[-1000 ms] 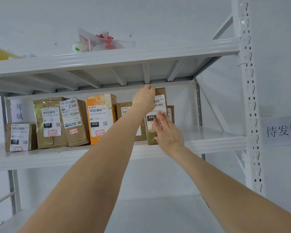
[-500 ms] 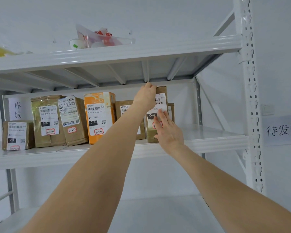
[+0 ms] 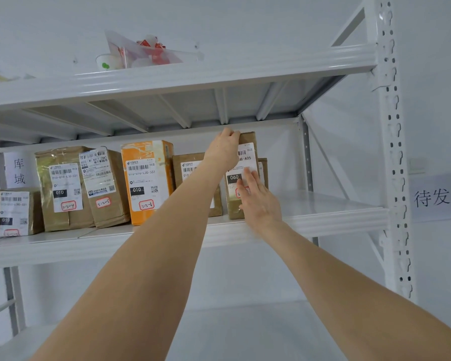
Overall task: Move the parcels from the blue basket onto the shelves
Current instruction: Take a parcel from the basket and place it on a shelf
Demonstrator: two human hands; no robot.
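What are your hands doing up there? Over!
Left hand gripping top of parcel. Right hand flat on its label. Parcel upright on shelf, beside others. Nothing in the way.

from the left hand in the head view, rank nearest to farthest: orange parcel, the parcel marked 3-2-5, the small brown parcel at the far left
1. Orange parcel: closest, standing a little left of the left hand.
2. Parcel marked 3-2-5: further left, leaning beside the orange one.
3. Small brown parcel: farthest, at the shelf's left end.
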